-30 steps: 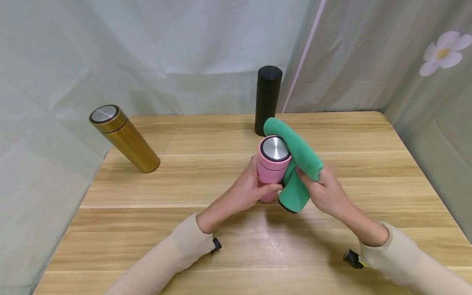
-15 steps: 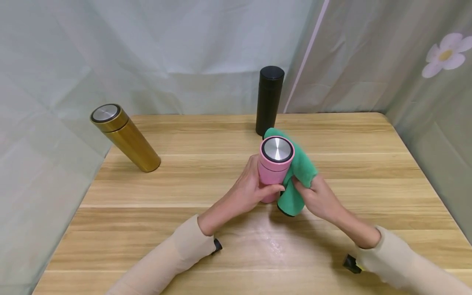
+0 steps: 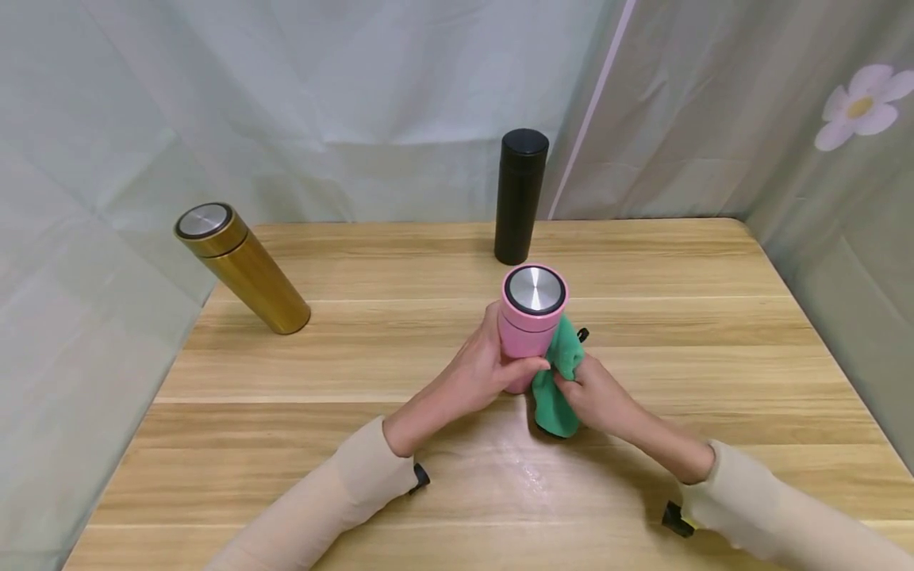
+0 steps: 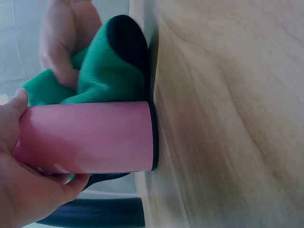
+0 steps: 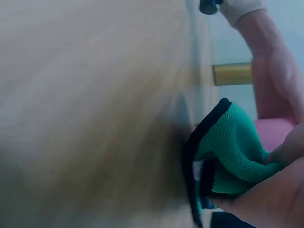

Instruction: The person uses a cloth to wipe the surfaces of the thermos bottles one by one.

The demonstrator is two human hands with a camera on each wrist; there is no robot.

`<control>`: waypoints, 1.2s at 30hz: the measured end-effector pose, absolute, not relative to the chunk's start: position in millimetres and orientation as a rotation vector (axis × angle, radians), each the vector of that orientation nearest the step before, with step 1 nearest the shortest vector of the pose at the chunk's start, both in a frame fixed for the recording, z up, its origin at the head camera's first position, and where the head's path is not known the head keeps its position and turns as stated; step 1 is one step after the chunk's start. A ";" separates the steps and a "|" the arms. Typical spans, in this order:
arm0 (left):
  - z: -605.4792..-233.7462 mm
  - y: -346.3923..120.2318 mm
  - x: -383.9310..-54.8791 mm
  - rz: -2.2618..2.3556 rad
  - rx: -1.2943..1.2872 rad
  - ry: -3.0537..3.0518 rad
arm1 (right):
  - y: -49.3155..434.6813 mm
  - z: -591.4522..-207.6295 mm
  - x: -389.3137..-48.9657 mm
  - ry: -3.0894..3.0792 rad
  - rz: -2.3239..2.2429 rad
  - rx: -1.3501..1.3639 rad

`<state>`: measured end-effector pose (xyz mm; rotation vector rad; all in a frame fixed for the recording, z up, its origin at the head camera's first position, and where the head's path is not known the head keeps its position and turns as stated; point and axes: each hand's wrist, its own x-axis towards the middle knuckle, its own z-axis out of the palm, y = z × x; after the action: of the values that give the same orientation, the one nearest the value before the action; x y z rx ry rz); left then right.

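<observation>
A pink thermos (image 3: pixel 528 337) with a silver-topped lid stands upright on the wooden table. My left hand (image 3: pixel 481 369) grips it round the middle from the left, thumb across the front. On its right side my right hand (image 3: pixel 596 396) holds a green cloth (image 3: pixel 557 404) with dark edging against the lower body. In the left wrist view the bunched cloth (image 4: pixel 111 71) lies along the pink thermos (image 4: pixel 95 137) down to its base. The right wrist view shows the cloth (image 5: pixel 232 142) folded between fingers and thermos, which is mostly hidden there.
Behind the pink thermos stands a black thermos (image 3: pixel 521 198) near the table's back edge. A gold thermos (image 3: pixel 246 270) is at the back left. A pale curtain (image 3: pixel 357 103) hangs behind the wooden table (image 3: pixel 321 444). A shiny patch shows on the wood in front.
My right hand has slid the green cloth down the pink thermos from beside the lid to near its base, uncovering the lid's right side. My left hand stays put.
</observation>
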<state>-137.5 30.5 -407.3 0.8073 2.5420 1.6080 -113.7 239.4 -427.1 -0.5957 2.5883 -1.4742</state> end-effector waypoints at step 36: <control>-408.3 13.7 -139.2 1.527 0.790 2.560 | 235.8 -370.3 -99.0 2.013 -2.205 -0.111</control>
<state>-139.2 13.7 -408.3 0.7905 2.5600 1.5266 -99.0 235.8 -370.3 -0.1108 2.0131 -2.2053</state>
